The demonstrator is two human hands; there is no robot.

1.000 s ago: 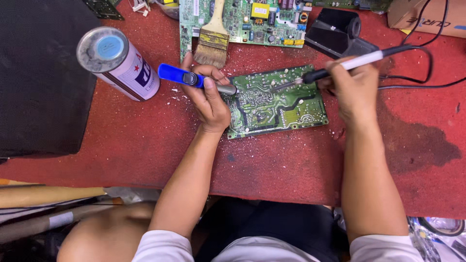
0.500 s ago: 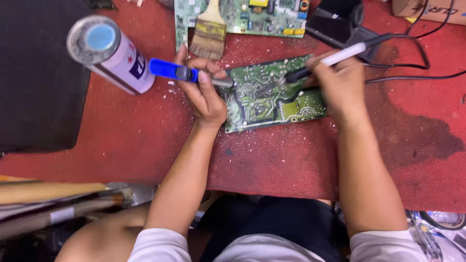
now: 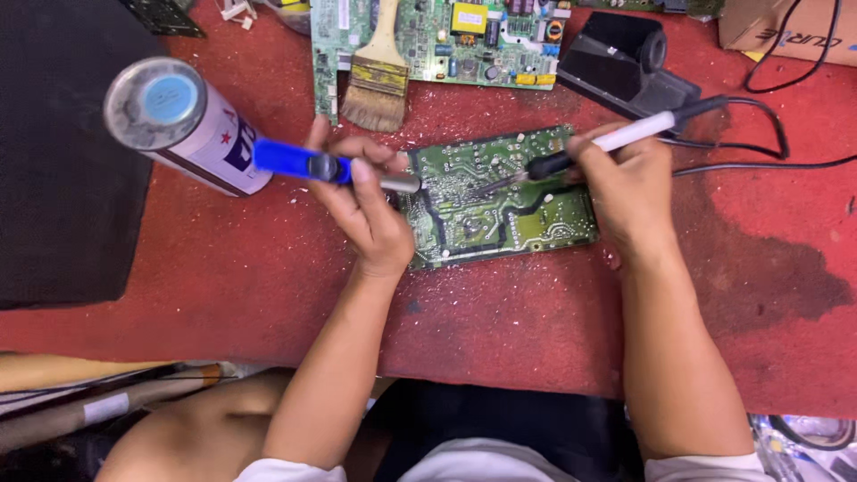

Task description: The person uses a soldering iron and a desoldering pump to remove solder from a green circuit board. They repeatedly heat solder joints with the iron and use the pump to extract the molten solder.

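A green circuit board (image 3: 500, 210) lies solder side up on the red mat. My left hand (image 3: 366, 210) grips a blue-handled tool with a metal barrel (image 3: 308, 164), its tip resting at the board's left edge. My right hand (image 3: 629, 183) holds a soldering iron with a white and black handle (image 3: 625, 136). The iron's tip touches the board near its upper middle. Its cable runs off to the right.
A spray can (image 3: 183, 125) lies at the left, next to a black box (image 3: 54, 161). A paint brush (image 3: 379, 76) rests on a second, larger circuit board (image 3: 464, 40) at the back. A black iron stand (image 3: 625, 62) and a cardboard box (image 3: 786, 27) sit back right.
Both hands keep their grips on the tools over the board. The view has shifted slightly; the iron tip stays on the board.
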